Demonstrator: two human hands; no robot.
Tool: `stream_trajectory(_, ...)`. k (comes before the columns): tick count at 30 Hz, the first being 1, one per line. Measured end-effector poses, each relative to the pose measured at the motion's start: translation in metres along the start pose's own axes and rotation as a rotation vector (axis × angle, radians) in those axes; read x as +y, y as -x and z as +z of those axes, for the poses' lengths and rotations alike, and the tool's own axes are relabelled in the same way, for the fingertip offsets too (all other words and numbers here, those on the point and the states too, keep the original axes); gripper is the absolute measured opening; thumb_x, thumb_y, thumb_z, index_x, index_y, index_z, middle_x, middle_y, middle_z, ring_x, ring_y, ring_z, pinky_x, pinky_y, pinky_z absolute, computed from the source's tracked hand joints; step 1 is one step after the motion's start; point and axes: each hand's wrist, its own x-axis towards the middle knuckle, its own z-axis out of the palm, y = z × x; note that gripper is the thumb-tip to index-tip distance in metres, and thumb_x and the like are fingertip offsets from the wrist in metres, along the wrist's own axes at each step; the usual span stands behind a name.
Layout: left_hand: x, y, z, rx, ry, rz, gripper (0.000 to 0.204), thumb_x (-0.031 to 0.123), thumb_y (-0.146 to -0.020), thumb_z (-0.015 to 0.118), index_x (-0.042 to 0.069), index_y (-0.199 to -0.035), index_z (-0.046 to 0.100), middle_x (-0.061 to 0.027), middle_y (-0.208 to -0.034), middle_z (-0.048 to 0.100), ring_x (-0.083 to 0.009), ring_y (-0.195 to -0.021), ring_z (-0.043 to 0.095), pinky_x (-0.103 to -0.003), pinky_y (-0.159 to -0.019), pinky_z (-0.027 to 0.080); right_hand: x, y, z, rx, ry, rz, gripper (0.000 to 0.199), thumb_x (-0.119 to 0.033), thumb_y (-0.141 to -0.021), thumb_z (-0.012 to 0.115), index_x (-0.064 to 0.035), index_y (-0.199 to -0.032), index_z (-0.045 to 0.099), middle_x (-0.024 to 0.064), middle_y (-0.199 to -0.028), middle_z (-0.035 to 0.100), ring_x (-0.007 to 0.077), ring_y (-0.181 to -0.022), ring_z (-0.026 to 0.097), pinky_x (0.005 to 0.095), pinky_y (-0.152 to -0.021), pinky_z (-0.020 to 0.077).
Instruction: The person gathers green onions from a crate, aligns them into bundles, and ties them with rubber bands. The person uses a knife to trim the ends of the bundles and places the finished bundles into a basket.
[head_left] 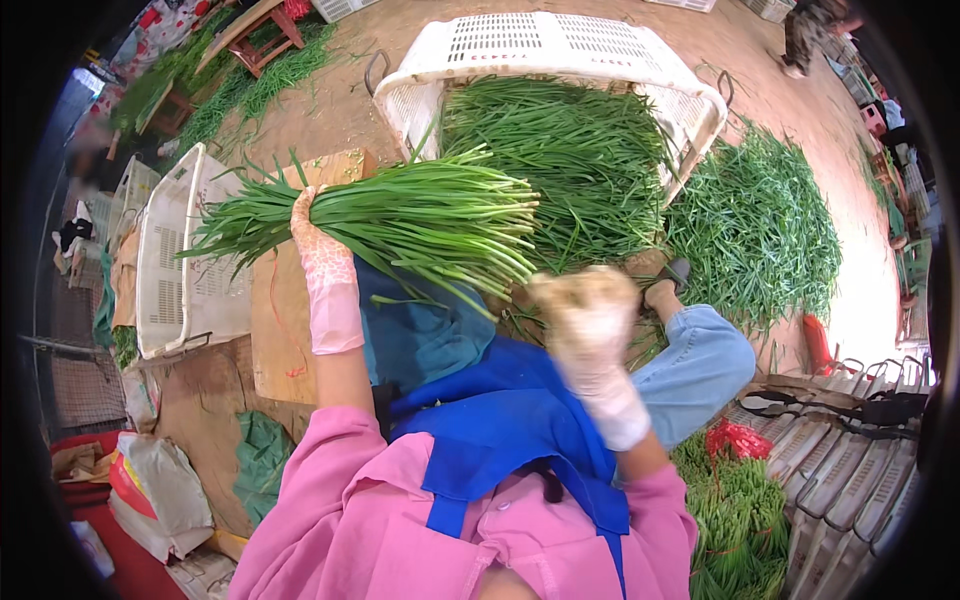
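My left hand [322, 255], in a patterned pinkish glove, is closed around a thick bunch of garlic chives [420, 208]. The bunch lies across above my lap, leaf tips to the left and pale stem ends to the right. Some stems spread apart and hang lower. Close to the stem ends is my right hand [585, 310], in a stained whitish glove and smeared by motion; its fingers cannot be made out. Under my left hand stands a wooden board [285, 330] with a red string on it.
A tipped white crate [545, 40] spills a pile of chives [560, 150] ahead; another green heap [755, 230] lies to its right. A white crate [165, 260] stands at left. Tied bundles [735, 510] and stacked crates [850, 470] are at lower right.
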Motion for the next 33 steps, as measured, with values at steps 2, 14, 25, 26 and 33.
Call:
stream_trajectory(2, -0.005, 0.011, 0.010, 0.059, -0.048, 0.013, 0.012, 0.014, -0.077, 0.056, 0.003, -0.080, 0.057, -0.0078, -0.080, 0.060, -0.0203, -0.073, 0.057, -0.033, -0.070, 0.048, -0.030, -0.001, 0.038, -0.082, 0.104, -0.011, 0.008, -0.014, -0.073, 0.058, -0.0124, -0.080, 0.060, 0.0012, -0.074, 0.051, 0.0198, -0.078, 0.049, 0.0387, -0.081, 0.0377)
stream_trajectory(14, 0.038, -0.003, -0.037, 0.014, 0.064, -0.006, 0.010, 0.012, -0.076, 0.053, 0.003, -0.078, 0.058, -0.0096, -0.079, 0.062, -0.0245, -0.071, 0.060, -0.037, -0.073, 0.050, 0.089, 0.053, -0.020, -0.648, 0.619, 0.293, 0.016, -0.015, -0.064, 0.062, -0.0080, -0.078, 0.065, 0.0076, -0.078, 0.057, 0.0245, -0.080, 0.053, 0.0396, -0.079, 0.0409)
stream_trajectory(25, 0.030, 0.023, -0.030, -0.242, 0.080, 0.003, 0.010, 0.013, -0.079, 0.057, 0.004, -0.084, 0.058, -0.0082, -0.081, 0.061, -0.0235, -0.078, 0.057, -0.039, -0.080, 0.046, -0.010, -0.015, 0.104, -0.240, -1.452, 1.244, 0.032, -0.008, -0.071, 0.071, 0.0003, -0.100, 0.061, 0.0072, -0.097, 0.063, 0.0135, -0.083, 0.057, 0.0244, -0.077, 0.0455)
stream_trajectory(26, 0.031, 0.024, -0.032, -0.271, 0.086, 0.008, 0.010, 0.013, -0.079, 0.057, 0.004, -0.085, 0.057, -0.0081, -0.080, 0.061, -0.0233, -0.078, 0.056, -0.039, -0.081, 0.045, -0.013, -0.020, 0.108, -0.270, -1.342, 1.309, 0.020, -0.006, -0.076, 0.065, 0.0012, -0.094, 0.062, 0.0081, -0.092, 0.063, 0.0147, -0.079, 0.059, 0.0277, -0.074, 0.0477)
stream_trajectory(33, 0.035, 0.020, -0.042, -0.369, 0.118, 0.030, 0.014, 0.014, -0.084, 0.052, 0.003, -0.090, 0.056, -0.0100, -0.080, 0.059, -0.0230, -0.082, 0.054, -0.040, -0.091, 0.039, 0.033, 0.017, 0.079, 0.162, -1.117, 1.025, 0.032, 0.003, -0.076, 0.054, 0.0004, -0.106, 0.048, 0.0145, -0.106, 0.055, 0.0150, -0.073, 0.055, 0.0286, -0.071, 0.0479)
